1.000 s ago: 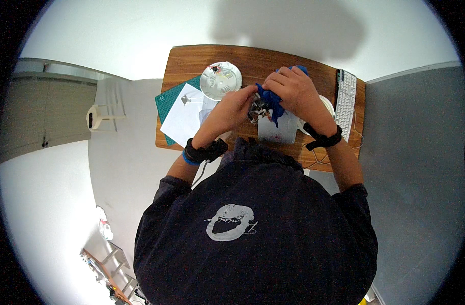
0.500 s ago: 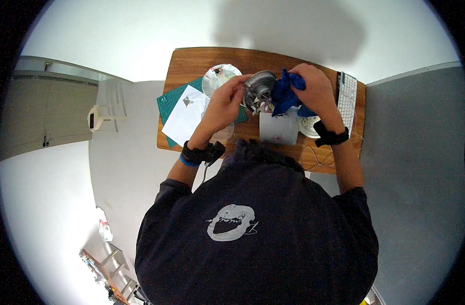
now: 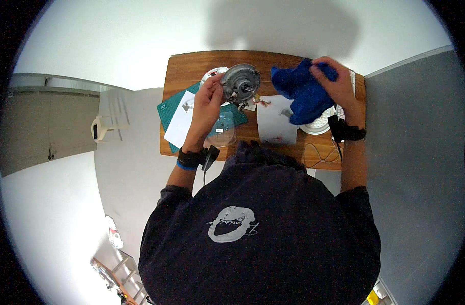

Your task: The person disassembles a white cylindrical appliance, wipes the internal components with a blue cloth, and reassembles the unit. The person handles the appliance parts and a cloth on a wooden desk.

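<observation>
My left hand grips a round grey metal housing by its left edge, held above the desk. Its hollow side with a central hub shows, and small wires and loose parts hang from its lower rim. To the right, my right hand pinches a blue cloth by its upper right corner; the cloth hangs bunched and apart from the housing. Under the cloth's lower edge lies a white round dish with small pale pieces, partly hidden. A white sheet rests on the desk between my hands.
The wooden desk stands against the white wall. A green cutting mat with white paper lies on the left, near a clear round container. A white plate sits behind the housing. A white keyboard and a cable are at the right.
My right hand has drawn the blue cloth away from the housing to the right, and the cloth has spread out. My left hand has shifted left and tilted the housing, showing its hollow face.
</observation>
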The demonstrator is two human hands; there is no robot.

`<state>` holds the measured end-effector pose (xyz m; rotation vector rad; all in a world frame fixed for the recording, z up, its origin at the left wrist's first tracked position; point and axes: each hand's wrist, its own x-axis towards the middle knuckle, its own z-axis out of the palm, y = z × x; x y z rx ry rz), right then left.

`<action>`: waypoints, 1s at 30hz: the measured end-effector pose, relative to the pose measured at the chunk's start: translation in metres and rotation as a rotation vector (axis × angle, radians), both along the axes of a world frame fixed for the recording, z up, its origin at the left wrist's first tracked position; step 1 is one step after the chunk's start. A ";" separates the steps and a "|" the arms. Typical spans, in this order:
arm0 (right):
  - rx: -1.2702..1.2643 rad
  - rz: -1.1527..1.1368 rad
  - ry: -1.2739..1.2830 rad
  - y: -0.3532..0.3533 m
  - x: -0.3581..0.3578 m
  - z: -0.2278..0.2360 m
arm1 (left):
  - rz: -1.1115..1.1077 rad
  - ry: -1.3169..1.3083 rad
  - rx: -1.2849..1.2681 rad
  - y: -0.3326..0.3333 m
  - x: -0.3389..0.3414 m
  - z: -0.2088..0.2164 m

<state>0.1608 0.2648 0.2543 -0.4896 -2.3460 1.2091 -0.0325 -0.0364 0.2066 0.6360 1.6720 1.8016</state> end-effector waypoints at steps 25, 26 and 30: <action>0.456 0.340 -0.080 -0.063 -0.030 -0.015 | -0.370 0.046 -0.369 0.017 0.002 0.015; 0.468 0.331 -0.051 -0.064 -0.030 -0.015 | -0.366 0.055 -0.317 0.016 0.003 0.014; 0.352 0.291 0.004 -0.064 -0.029 -0.020 | -0.311 -0.062 -0.126 0.014 0.010 0.011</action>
